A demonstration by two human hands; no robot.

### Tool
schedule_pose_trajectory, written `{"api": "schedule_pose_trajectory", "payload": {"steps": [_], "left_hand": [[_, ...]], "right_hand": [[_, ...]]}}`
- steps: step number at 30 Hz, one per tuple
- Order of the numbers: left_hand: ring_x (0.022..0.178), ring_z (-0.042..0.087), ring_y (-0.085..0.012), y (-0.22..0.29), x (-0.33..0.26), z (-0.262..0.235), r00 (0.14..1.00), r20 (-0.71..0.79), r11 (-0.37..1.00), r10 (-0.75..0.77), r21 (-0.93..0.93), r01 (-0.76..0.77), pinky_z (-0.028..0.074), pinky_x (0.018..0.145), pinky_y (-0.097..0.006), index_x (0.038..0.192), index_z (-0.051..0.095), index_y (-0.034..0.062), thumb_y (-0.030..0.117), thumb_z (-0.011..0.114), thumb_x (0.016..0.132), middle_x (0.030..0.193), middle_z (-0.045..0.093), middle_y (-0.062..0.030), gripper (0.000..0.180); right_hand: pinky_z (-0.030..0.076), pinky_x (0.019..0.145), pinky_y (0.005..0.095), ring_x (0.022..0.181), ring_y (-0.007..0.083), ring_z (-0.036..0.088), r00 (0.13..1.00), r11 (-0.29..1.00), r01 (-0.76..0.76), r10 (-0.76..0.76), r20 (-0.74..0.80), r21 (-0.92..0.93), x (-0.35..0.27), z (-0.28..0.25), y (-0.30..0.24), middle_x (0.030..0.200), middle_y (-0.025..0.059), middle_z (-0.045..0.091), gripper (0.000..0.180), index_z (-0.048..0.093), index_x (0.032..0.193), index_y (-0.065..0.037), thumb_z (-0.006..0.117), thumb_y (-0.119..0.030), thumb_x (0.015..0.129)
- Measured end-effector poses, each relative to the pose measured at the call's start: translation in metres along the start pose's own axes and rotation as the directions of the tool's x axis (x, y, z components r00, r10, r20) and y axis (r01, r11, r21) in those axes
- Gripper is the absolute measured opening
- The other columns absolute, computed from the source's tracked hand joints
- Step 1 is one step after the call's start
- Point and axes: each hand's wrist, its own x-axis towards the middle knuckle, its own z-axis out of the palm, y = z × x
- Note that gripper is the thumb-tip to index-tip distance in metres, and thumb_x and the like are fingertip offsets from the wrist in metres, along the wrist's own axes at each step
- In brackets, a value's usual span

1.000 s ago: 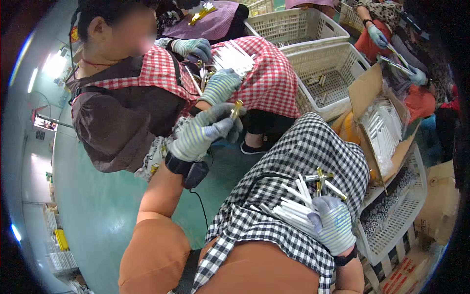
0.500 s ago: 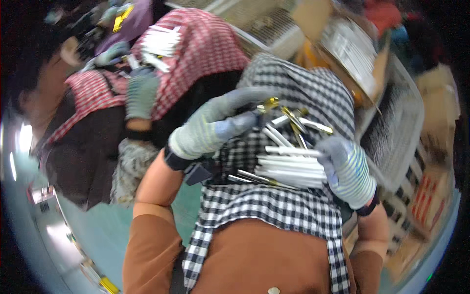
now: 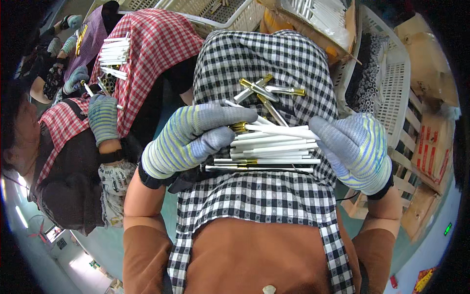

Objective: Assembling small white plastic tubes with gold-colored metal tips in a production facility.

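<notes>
My left hand, in a grey-coated striped glove, pinches a small gold fitting between thumb and fingers. A slim white tube lies across from it, its left end at the fitting; whether it is inside cannot be made out. My right hand, gloved alike, grips the tube's right end. Beneath, a stack of white tubes rests on the checked apron over my lap. Several silver tubes with gold ends lie loose beyond them. Along the stack's near side are thin dark and silver rods.
At my left a co-worker's gloved hand works over a red checked apron bearing white tubes. Far right stand a crate of dark metal tubes and a cardboard box of white tubes. A pale crate is beyond.
The white tube in my right hand and the gold fitting in my left have come together; before, they were apart. The whole view has shifted and become sharper.
</notes>
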Motion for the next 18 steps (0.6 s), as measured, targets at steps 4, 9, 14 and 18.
{"api": "schedule_pose_trajectory", "payload": {"steps": [4, 9, 14, 18], "left_hand": [[0.084, 0.069, -0.0283, 0.002, -0.005, 0.009, 0.984, 0.113, 0.913, 0.139, 0.371, -0.171, 0.053, 0.074, -0.034, 0.113, 0.066, 0.0023, 0.027, 0.062, 0.089, 0.093, 0.071, -0.0138, 0.034], [0.062, 0.062, -0.0312, -0.002, -0.019, 0.032, 0.983, 0.132, 0.894, 0.127, 0.414, -0.171, 0.048, 0.056, -0.038, 0.114, 0.066, 0.0128, 0.021, 0.066, 0.085, 0.072, 0.063, -0.0120, 0.030], [0.081, 0.066, -0.0331, -0.026, -0.031, 0.045, 0.983, 0.180, 0.924, -0.040, 0.381, -0.032, 0.052, 0.071, -0.038, 0.115, 0.064, 0.0076, 0.023, 0.062, 0.090, 0.090, 0.068, -0.0147, 0.029], [0.088, 0.066, -0.0324, -0.030, -0.035, 0.050, 0.955, 0.281, 0.956, -0.091, 0.292, 0.006, 0.052, 0.075, -0.038, 0.118, 0.061, 0.0079, 0.024, 0.055, 0.094, 0.099, 0.067, -0.0156, 0.029]], "right_hand": [[0.040, 0.040, 0.0370, 0.045, 0.0227, 0.053, 0.992, 0.999, 0.041, -0.040, 0.122, -0.008, -0.006, 0.000, -0.005, 0.059, 0.0035, 0.054, 0.041, 0.062, 0.109, -0.007, 0.067, -0.011, 0.068], [0.044, 0.045, 0.0390, 0.052, 0.0245, 0.059, 0.992, 0.960, -0.096, 0.069, 0.108, 0.264, -0.023, 0.023, -0.017, 0.064, 0.0056, 0.061, 0.022, 0.064, 0.102, -0.010, 0.065, -0.016, 0.081], [0.052, 0.065, 0.0396, 0.068, 0.0323, 0.065, 0.876, 0.696, -0.463, 0.264, 0.403, 0.549, -0.029, 0.047, -0.021, 0.080, 0.0147, 0.067, 0.020, 0.069, 0.098, -0.009, 0.058, -0.023, 0.090], [0.051, 0.064, 0.0392, 0.070, 0.0303, 0.065, 0.797, 0.865, -0.368, 0.104, 0.595, 0.341, -0.017, 0.048, -0.017, 0.074, 0.0131, 0.065, 0.025, 0.067, 0.087, -0.008, 0.057, -0.031, 0.089]]}}
